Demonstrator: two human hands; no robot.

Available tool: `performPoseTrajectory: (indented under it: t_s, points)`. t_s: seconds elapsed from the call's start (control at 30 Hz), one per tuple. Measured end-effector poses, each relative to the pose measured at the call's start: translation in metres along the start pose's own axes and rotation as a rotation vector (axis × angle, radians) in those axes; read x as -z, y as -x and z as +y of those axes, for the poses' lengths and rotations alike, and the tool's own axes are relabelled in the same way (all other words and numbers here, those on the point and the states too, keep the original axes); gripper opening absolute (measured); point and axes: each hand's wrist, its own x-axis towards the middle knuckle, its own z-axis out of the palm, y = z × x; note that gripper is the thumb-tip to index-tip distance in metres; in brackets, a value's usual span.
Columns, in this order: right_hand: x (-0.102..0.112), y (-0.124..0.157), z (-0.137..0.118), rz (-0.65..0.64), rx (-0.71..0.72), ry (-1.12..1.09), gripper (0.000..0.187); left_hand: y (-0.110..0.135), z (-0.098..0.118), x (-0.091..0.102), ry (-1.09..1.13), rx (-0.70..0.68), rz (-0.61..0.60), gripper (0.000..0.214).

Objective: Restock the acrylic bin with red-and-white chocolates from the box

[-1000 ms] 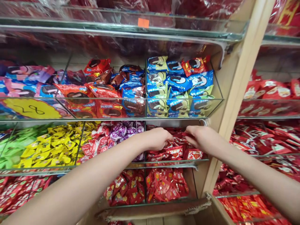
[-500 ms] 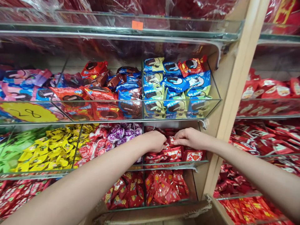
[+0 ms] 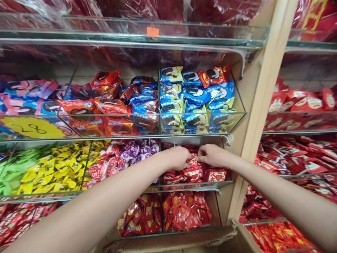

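Observation:
Both hands reach into the compartment of red-and-white wrapped snack packets on the glass shelf at centre right. My left hand [image 3: 178, 158] is closed, its fingertips at the left end of a small red-and-white packet [image 3: 193, 159]. At that packet's right end, my right hand [image 3: 212, 155] is closed with thumb and fingers pinched. More red packets [image 3: 193, 173] lie in front of and below the hands, and another packet [image 3: 215, 175] with a heart print sits under my right hand. My left hand and forearm hide part of the compartment.
Above is a glass bin of wrapped cookies [image 3: 196, 93]. Purple candies [image 3: 131, 151] and yellow candies [image 3: 52, 165] fill bins to the left. A wooden upright [image 3: 259, 105] stands at right. Below are orange-print red packets [image 3: 186, 211] and an open cardboard box [image 3: 173, 244].
My left hand has shifted slightly right and its fingers have come to the packet's edge. My right hand has stayed nearly in place. The view has moved a little.

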Motion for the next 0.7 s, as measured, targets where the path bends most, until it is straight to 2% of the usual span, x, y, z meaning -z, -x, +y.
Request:
performPoseTrajectory:
  t_s: [0.17,0.33,0.5,0.6,0.7]
  points:
    - [0.000,0.000,0.002,0.001,-0.003,-0.034,0.009,-0.006,-0.001,-0.002,0.026,-0.010,0.034,0.016]
    - [-0.005,-0.004,0.000,0.064,-0.079,-0.142,0.022,-0.006,-0.006,-0.007,0.084,-0.007,0.072,0.035]
    - [-0.014,-0.012,-0.005,0.031,-0.148,-0.263,0.026,-0.006,-0.009,-0.011,0.113,0.025,0.092,0.046]
    - [-0.009,-0.014,-0.006,0.036,-0.163,-0.218,0.024,-0.007,-0.008,-0.011,0.102,0.029,0.085,0.047]
    - [0.007,-0.009,-0.008,0.062,-0.159,-0.072,0.023,-0.009,-0.006,-0.006,0.084,-0.009,0.026,0.040]
